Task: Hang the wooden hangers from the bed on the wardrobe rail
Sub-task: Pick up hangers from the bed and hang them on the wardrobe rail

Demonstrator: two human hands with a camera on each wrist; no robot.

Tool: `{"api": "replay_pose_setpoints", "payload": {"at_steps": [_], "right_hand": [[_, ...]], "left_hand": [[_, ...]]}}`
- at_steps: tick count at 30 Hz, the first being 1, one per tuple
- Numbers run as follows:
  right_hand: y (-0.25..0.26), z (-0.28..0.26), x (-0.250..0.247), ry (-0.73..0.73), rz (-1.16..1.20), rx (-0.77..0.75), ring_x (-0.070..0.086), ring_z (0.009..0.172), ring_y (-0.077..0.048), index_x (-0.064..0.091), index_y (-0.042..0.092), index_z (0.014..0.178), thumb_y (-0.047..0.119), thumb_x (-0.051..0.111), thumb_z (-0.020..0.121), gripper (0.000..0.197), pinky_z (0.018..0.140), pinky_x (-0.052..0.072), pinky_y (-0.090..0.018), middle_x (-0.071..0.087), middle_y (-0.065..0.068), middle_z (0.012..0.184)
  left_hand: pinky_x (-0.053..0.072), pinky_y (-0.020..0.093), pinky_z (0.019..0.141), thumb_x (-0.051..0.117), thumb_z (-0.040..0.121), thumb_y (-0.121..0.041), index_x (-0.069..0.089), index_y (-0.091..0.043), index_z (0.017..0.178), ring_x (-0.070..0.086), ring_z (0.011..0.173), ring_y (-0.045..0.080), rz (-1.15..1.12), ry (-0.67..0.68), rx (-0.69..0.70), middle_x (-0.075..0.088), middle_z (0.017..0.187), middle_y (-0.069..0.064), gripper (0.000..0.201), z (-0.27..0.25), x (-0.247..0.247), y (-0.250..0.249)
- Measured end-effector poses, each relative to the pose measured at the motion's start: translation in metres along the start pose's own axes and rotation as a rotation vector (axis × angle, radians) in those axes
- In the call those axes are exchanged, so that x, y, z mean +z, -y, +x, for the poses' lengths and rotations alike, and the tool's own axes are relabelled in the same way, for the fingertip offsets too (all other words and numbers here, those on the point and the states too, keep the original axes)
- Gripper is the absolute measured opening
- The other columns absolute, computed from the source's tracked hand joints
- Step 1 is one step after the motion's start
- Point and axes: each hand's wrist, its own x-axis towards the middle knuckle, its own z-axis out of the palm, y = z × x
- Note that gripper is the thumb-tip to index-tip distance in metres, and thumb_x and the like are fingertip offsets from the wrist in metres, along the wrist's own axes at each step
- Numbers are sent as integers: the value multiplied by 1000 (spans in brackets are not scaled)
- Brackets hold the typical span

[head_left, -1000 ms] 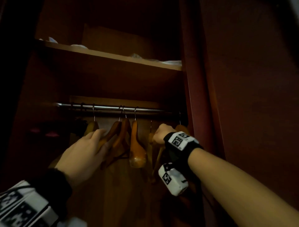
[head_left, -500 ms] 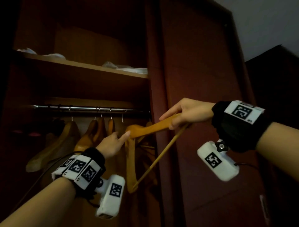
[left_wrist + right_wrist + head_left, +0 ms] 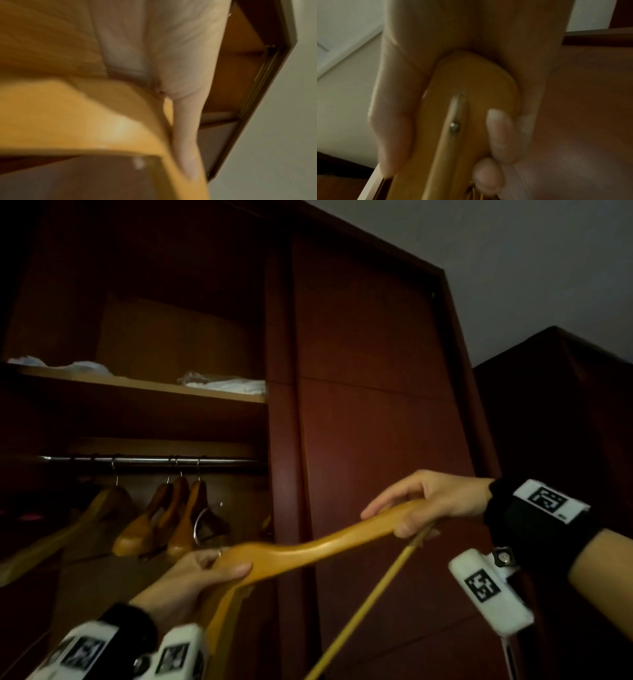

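The dark red wardrobe [image 3: 370,405] stands open on its left half, white bundles lying on its shelf [image 3: 137,386]. Under the shelf, the rail [image 3: 147,460] carries several hung hangers [image 3: 178,515]. Before the opening, a wooden hanger [image 3: 308,549] is off the rail, tilted. The left hand [image 3: 191,577] grips its middle; the right hand [image 3: 428,501] clasps its raised end.

Honey-yellow hanger [image 3: 308,549], reddish-brown wardrobe [image 3: 370,405]

dim, underexposed | deep shadows in wardrobe [image 3: 144,337] | wrist views blurred
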Motion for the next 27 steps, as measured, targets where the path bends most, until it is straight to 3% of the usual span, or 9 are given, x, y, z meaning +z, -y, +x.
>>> {"api": "replay_pose_setpoints", "payload": {"at_steps": [3, 7, 9, 11, 14, 18, 22, 25, 27], "right_hand": [[-12, -5, -4, 8, -56, -6, 61, 59, -3, 66, 27, 111, 1, 67, 80, 41, 49, 47, -13, 68, 9, 77], [-26, 6, 6, -232, -277, -22, 66, 90, -11, 60, 25, 118, 4, 71, 80, 45, 78, 54, -21, 68, -4, 107], [-32, 17, 14, -352, -584, -3, 52, 119, -24, 49, 28, 133, 20, 70, 83, 55, 100, 45, -37, 53, -9, 130], [-27, 25, 28, -491, -725, -10, 29, 136, -21, 32, 36, 143, 34, 65, 85, 67, 109, 34, -44, 33, -3, 145], [-9, 32, 54, -568, -688, -130, 19, 142, -24, 15, 42, 147, 44, 58, 87, 73, 111, 31, -46, 15, -1, 153], [14, 29, 107, -476, -676, -201, 14, 145, -23, 0, 48, 145, 53, 55, 86, 81, 111, 33, -42, 0, 4, 157], [9, 21, 155, -395, -698, -160, 16, 143, -28, -16, 48, 143, 33, 63, 85, 99, 110, 33, -44, -9, 5, 156], [4, 14, 171, -446, -771, -28, 25, 138, -32, -27, 43, 141, 9, 57, 86, 106, 102, 42, -42, 0, -3, 155], [0, 13, 176, -592, -864, -17, 49, 118, -37, -13, 31, 148, 2, 56, 79, 102, 81, 52, -41, 33, -16, 144]], "left_hand": [[59, 29, 59, 91, 44, -33, 63, 1, 106, 70, 64, 25, -42, -80, 40, 72, 82, 23, 77, -22, 19, 14], [56, 32, 62, 92, 20, -48, 62, -2, 97, 68, 69, 25, 4, -223, 145, 71, 84, 17, 95, -39, 33, 13], [55, 34, 63, 91, 26, -45, 62, -6, 91, 68, 67, 24, 29, -299, 178, 72, 80, 14, 81, -39, 42, 1], [54, 29, 56, 90, 46, -32, 59, -8, 88, 67, 57, 19, 3, -376, 228, 70, 71, 12, 58, -38, 53, -12], [54, 26, 54, 74, 75, -15, 57, -1, 105, 64, 57, 16, -51, -524, 301, 67, 79, 14, 38, -33, 70, -29], [49, 39, 75, 68, 82, -16, 59, 3, 110, 60, 70, 23, -267, -602, 319, 63, 89, 17, 35, -28, 84, -47], [50, 42, 81, 61, 88, -17, 58, 1, 99, 59, 77, 26, -396, -698, 307, 62, 90, 15, 21, -29, 95, -67], [51, 45, 81, 60, 90, -18, 51, 6, 119, 60, 79, 28, -440, -783, 290, 62, 95, 17, 39, -34, 96, -77], [50, 45, 80, 58, 92, -20, 46, 5, 126, 61, 86, 30, -456, -803, 258, 62, 100, 16, 44, -37, 94, -79]]}}
